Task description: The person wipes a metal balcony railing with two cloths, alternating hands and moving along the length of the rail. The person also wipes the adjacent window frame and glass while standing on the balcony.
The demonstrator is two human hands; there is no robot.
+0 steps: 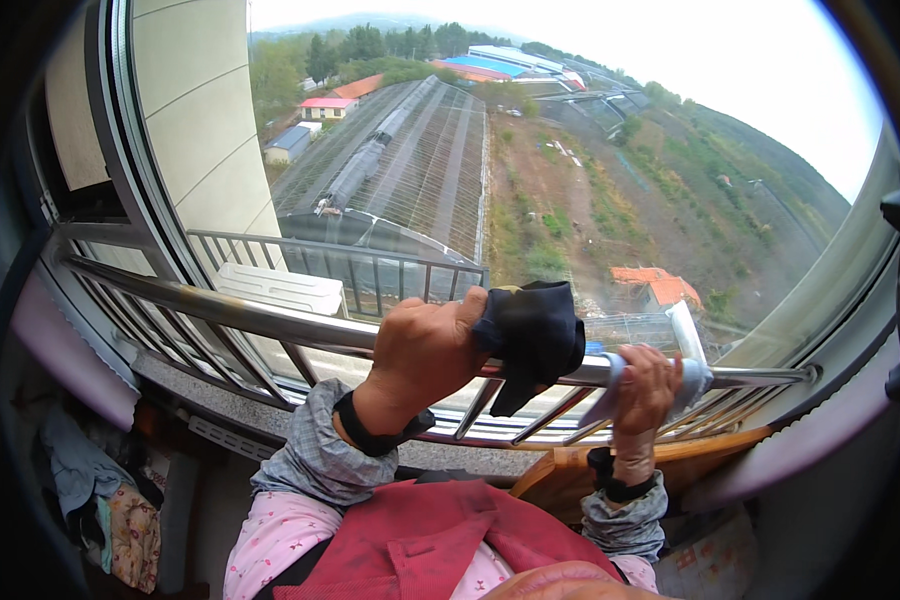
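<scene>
A shiny metal guard rail (pixel 225 313) runs across in front of a window. At its middle my left hand (pixel 425 345) is closed on a bunched dark navy cloth (pixel 535 335), which drapes over the top bar with a loose end hanging on my side. Further right, my right hand (pixel 642 392) is closed around the bar with a light blue cloth (pixel 692 384) under its fingers. That cloth wraps the bar and hangs a little below it. Each wrist has a dark band, below which grey checked sleeve covers bunch.
Thin metal balusters (pixel 550 416) stand below the bar, over a speckled stone sill (pixel 235 408). A curved wooden edge (pixel 715 458) lies beneath the rail at right. Lilac curtains (pixel 75 345) hang on both sides. Folded clothes (pixel 130 535) are piled at lower left. Outside stands a white slatted unit (pixel 280 288).
</scene>
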